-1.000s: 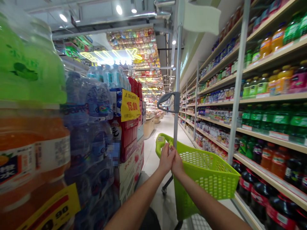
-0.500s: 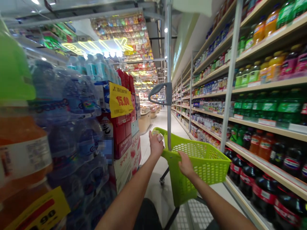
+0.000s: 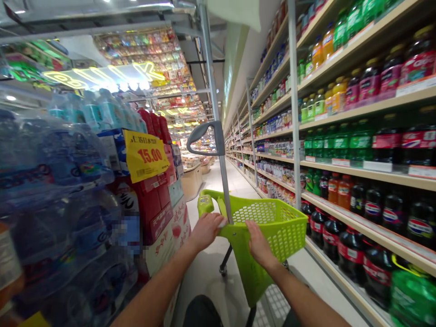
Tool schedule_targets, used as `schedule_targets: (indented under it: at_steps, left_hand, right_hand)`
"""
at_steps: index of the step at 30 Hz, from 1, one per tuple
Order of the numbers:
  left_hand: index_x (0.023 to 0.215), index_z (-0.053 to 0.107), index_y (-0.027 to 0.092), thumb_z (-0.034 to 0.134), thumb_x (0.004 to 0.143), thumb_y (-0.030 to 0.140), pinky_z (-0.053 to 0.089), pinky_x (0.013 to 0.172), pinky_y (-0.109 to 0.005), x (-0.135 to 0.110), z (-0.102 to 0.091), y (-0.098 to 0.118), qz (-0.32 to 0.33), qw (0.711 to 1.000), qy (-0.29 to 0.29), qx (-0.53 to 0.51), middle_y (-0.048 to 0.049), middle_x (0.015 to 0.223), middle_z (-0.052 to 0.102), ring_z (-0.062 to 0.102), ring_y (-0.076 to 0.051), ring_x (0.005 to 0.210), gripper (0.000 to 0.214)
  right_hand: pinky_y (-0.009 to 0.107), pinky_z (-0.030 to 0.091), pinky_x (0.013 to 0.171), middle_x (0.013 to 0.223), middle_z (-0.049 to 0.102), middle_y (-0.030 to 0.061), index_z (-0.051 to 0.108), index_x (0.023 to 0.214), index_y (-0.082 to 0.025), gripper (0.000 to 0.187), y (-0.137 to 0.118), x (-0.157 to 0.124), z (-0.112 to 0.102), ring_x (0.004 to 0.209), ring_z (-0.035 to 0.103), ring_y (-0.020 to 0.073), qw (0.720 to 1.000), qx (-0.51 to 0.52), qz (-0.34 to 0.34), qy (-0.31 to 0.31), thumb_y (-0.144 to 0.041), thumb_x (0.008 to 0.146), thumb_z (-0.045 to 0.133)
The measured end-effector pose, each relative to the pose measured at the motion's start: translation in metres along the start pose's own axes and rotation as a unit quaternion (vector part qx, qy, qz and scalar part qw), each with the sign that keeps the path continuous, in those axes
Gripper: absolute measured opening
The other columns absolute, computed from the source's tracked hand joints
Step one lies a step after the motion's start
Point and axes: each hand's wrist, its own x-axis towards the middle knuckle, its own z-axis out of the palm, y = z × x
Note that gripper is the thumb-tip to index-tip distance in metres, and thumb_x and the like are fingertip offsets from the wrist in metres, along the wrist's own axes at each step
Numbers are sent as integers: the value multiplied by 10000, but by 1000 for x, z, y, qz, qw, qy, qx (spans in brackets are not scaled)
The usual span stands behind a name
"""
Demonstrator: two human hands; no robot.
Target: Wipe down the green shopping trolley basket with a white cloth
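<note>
A lime-green shopping cart with a perforated basket stands in front of me. My left hand is closed over the cart's near edge, left of the grey pole; something small and whitish shows at its fingertips, too little to name. On the near rim, right of the pole, my right hand grips the basket wall, its fingers hooked over the top. A green handle end with a label sticks up just beyond my left hand. Higher up the pole is a grey loop handle.
Stacked packs of bottled water and drink cartons rise close on the left, with a yellow price sign. Shelves of soda bottles line the right side. A pale floor aisle runs ahead between them.
The view has moved forward and turned right, so the displays slide left. My left hand has gone from the green handle end to the cart's edge by the pole. The right hand stays on the rim.
</note>
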Motion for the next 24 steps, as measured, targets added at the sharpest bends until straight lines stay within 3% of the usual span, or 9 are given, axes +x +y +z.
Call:
schedule_targets:
  at_steps: [3, 6, 11, 14, 16, 19, 24]
  left_hand:
    - [948, 559, 221, 413, 778, 152, 332, 917, -401, -8, -10, -32, -50, 997, 46, -22, -20, 957, 618, 536, -185, 931, 234]
    - [935, 564, 168, 373, 788, 145, 407, 836, -363, -13, -11, -40, -97, 991, 79, -40, -55, 922, 619, 547, -184, 874, 242]
    - [1017, 549, 202, 407, 754, 101, 379, 905, -345, -12, -5, 1, 61, 996, 40, -57, -44, 1089, 567, 470, -184, 1021, 316]
    - [985, 562, 218, 447, 739, 131, 362, 920, -367, -9, -7, 12, 112, 992, 32, -46, -46, 1134, 529, 444, -203, 1047, 285]
    - [974, 565, 210, 466, 722, 151, 368, 911, -366, -6, -9, 5, 96, 992, 47, -62, -61, 1130, 520, 450, -207, 1042, 276]
    - [863, 587, 189, 452, 717, 176, 378, 894, -348, -1, -7, -13, 11, 992, 76, -105, -64, 1039, 564, 476, -203, 1019, 199]
    - [770, 579, 194, 358, 771, 211, 415, 763, -299, 1, 2, -22, -72, 987, 32, -143, -17, 828, 609, 535, -165, 814, 221]
  right_hand:
    - [393, 264, 1052, 1314, 410, 111, 387, 1276, -102, 694, 7, 0, 3, 1262, 290, 191, 1000, 19, -3, -1, 16, 595, 323]
    - [419, 228, 1066, 1313, 407, 117, 381, 1279, -105, 691, 5, 1, 8, 1270, 274, 206, 999, 41, 6, 13, -3, 597, 345]
    - [429, 204, 1075, 1325, 385, 138, 367, 1281, -70, 681, 2, -1, 12, 1284, 240, 218, 998, 52, 22, 21, -16, 602, 348]
    - [428, 205, 1076, 1326, 379, 160, 379, 1266, -32, 667, 7, -2, 7, 1282, 246, 218, 999, 51, 12, 3, -12, 601, 333]
    - [423, 201, 1078, 1332, 375, 152, 384, 1266, -41, 664, 10, -2, 4, 1281, 249, 210, 998, 55, 7, -11, -12, 606, 329]
    - [423, 186, 1082, 1346, 370, 118, 378, 1282, -86, 670, 11, -2, 4, 1285, 244, 191, 998, 65, 6, -27, -17, 617, 326]
    - [406, 174, 1084, 1402, 274, 111, 285, 1333, -80, 724, 3, -3, 6, 1312, 153, 188, 998, 43, 12, -50, -17, 613, 336]
